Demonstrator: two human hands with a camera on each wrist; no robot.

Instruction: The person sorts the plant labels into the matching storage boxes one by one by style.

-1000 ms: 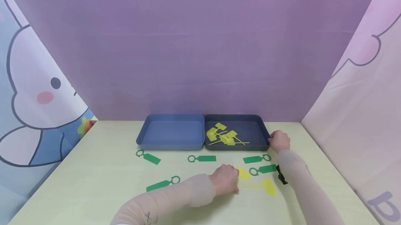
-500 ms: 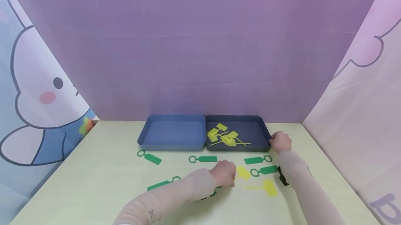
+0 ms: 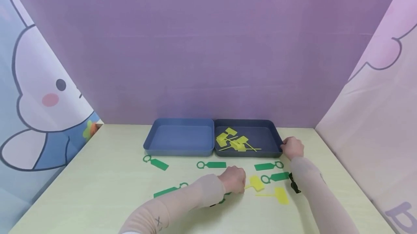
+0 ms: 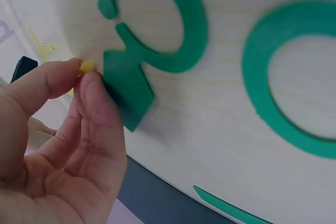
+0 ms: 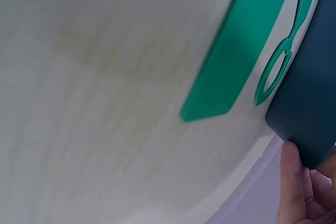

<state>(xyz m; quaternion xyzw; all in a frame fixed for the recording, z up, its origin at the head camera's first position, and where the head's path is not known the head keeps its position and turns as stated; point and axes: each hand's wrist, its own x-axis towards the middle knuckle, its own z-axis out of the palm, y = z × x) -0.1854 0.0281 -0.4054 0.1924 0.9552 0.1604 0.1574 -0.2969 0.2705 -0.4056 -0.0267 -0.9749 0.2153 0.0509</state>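
Note:
My left hand (image 3: 234, 180) is low over the middle of the table, its thumb and forefinger pinching the thin stem end of a yellow tag (image 3: 257, 183). Only a small yellow tip (image 4: 87, 66) shows between those fingertips in the left wrist view. A second yellow tag (image 3: 281, 195) lies just in front. My right hand (image 3: 292, 147) grips the right front corner of the dark navy tray (image 3: 275, 136); the right wrist view shows its fingers at that corner (image 5: 302, 145). Several yellow tags (image 3: 241, 147) lie heaped in the tray's left half.
A blue tray (image 3: 182, 152) touches the dark one on its left. Green ring-ended tags lie along the front of both trays, among them one at the left (image 3: 159, 164), one in the middle (image 3: 216, 165) and one at the right (image 3: 264, 166). Another is partly under my left forearm.
My left hand shifts slightly left, then takes hold of the nearer yellow tag's stem, and that tag turns and slides a little. My right hand stays on the dark tray's corner.

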